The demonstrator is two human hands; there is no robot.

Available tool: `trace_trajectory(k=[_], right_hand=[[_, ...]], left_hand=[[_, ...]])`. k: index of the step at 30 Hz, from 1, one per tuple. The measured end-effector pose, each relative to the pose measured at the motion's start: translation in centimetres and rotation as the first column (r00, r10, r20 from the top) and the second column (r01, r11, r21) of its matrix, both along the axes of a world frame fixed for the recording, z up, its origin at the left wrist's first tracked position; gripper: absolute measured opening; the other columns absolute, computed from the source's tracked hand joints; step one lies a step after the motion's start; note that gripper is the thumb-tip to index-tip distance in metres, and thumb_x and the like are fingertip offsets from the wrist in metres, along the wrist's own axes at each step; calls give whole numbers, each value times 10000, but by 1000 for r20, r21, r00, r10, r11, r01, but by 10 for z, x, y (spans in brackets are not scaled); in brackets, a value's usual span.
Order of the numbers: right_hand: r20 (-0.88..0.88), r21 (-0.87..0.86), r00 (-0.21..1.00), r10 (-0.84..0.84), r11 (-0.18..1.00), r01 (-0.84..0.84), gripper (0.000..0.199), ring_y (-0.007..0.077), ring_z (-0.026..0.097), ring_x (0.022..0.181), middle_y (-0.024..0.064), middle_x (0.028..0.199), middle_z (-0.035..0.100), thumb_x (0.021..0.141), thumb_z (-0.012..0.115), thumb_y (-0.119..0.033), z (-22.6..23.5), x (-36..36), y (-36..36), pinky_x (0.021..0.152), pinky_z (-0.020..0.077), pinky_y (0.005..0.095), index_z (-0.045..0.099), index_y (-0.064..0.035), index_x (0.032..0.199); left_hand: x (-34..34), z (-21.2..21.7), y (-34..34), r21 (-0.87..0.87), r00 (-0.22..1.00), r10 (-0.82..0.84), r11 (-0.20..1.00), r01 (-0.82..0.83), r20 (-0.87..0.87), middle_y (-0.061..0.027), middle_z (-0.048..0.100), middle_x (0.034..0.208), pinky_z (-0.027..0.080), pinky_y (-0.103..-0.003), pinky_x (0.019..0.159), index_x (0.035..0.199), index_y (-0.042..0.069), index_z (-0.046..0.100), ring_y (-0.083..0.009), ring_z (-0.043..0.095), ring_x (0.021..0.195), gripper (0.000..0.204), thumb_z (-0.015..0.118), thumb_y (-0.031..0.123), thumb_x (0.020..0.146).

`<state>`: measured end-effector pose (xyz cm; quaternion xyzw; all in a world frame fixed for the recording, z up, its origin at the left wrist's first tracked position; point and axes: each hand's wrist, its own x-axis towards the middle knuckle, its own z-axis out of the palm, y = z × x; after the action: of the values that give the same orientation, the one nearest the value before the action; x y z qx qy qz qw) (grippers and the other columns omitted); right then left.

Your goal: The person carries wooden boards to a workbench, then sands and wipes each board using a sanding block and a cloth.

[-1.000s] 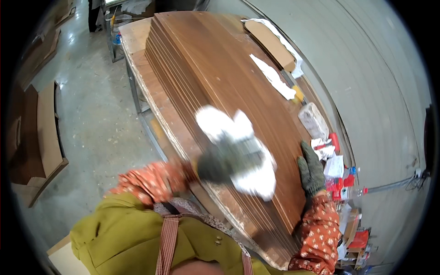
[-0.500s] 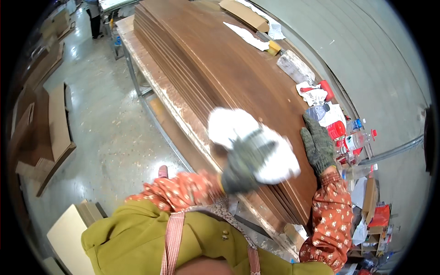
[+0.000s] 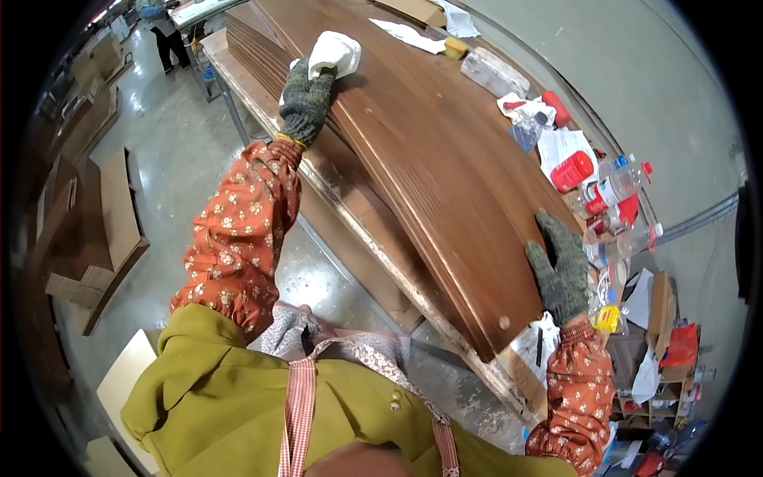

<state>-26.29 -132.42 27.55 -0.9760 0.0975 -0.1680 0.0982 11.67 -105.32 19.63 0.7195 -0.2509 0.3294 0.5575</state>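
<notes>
Brown board [image 3: 429, 175] stretches lengthwise from far left to near right; left hand [image 3: 306, 99], fingers gripping white cloth [image 3: 335, 54], is at its left edge, farther along; right hand [image 3: 561, 266], fingers extended, thumb apart, rests by its near right end.

Passable over the middle of the long brown wooden board [image 3: 429, 151].
Blocked left by the green-gloved left hand [image 3: 307, 97], right by the green-gloved right hand [image 3: 563, 274] and red-capped clear plastic bottles [image 3: 623, 183].
</notes>
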Motion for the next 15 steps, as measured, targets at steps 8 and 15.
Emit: trace_trajectory(k=[8,15], right_hand=[[47,-19,992,-117,993,118,439,313,512,1160,136,1219,569,852,593,-352,-13,12,7,1067,267,460,568,-120,1223],[56,-6,994,-91,996,91,437,305,496,1177,138,1222,564,864,581,-350,-20,4,7,1057,280,456,559,-118,1234]], left_hand=[[-291,5,-41,-14,902,-426,904,428,66,-120,559,1211,358,-421,1026,1281,34,468,-298,471,1214,546,617,321,841],[-274,0,-13,498,845,-450,824,268,289,-92,579,1178,325,-439,1026,1165,82,585,-273,486,1184,403,617,276,813]])
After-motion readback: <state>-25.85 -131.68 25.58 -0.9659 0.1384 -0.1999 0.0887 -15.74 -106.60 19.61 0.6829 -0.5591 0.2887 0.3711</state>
